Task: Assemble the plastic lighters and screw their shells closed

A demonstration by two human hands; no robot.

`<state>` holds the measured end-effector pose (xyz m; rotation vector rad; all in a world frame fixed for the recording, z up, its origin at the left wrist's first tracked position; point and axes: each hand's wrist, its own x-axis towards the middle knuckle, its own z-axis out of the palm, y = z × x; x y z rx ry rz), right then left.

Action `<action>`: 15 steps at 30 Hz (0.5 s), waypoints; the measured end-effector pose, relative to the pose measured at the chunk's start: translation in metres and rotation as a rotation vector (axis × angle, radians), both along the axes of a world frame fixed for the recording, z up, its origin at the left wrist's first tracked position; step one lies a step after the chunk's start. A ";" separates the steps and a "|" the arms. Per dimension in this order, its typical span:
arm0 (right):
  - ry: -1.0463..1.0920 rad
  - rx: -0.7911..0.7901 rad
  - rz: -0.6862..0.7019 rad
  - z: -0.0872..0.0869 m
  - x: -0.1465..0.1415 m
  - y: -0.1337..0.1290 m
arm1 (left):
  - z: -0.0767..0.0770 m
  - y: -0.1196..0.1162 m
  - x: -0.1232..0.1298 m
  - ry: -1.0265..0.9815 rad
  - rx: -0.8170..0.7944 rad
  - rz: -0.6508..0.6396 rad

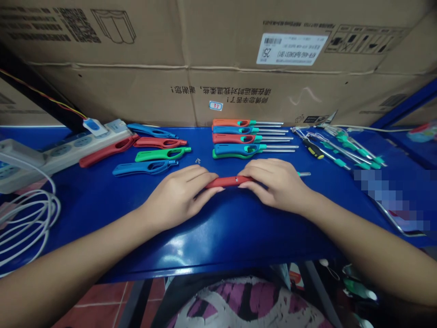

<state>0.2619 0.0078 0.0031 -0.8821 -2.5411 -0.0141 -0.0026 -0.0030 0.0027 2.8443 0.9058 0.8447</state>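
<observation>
The patterned garment [246,303] is purple, grey, black.

Long brown cardboard box [136,98] behind glossy blue tabletop [211,232]. On top, left to right: long white plastic power strip [73,145], slim multicoloured plastic handle shells [146,156], multicoloured metal-tubed lighters [232,138], black-yellow plastic-handled screwdriver [312,149], thin metal-and-green-plastic rods [358,151]. Coiled white cable [49,207] before strip.

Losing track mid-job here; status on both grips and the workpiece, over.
Left grip and right grip both on red lighter handle. Lighter stack just beyond. Small metal pieces past left grip.
</observation>
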 end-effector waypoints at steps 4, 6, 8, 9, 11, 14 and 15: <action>-0.044 -0.098 -0.077 0.000 -0.005 -0.004 | -0.001 0.001 0.001 0.100 0.017 0.016; -0.116 -0.146 -0.103 0.002 -0.006 -0.006 | -0.003 0.003 0.001 0.187 0.037 0.021; -0.181 -0.172 -0.099 0.003 -0.007 -0.006 | -0.003 0.004 0.001 0.249 0.031 0.033; -0.205 -0.179 -0.074 0.004 -0.007 -0.006 | -0.003 0.004 0.000 0.264 0.023 0.031; -0.237 -0.194 0.015 0.004 -0.006 -0.006 | -0.002 0.005 -0.001 0.273 0.006 0.011; -0.261 -0.199 0.107 0.004 -0.003 -0.007 | -0.001 0.005 -0.002 0.260 0.012 -0.027; -0.266 -0.192 0.117 0.004 -0.003 -0.007 | -0.001 0.004 -0.002 0.253 0.022 -0.036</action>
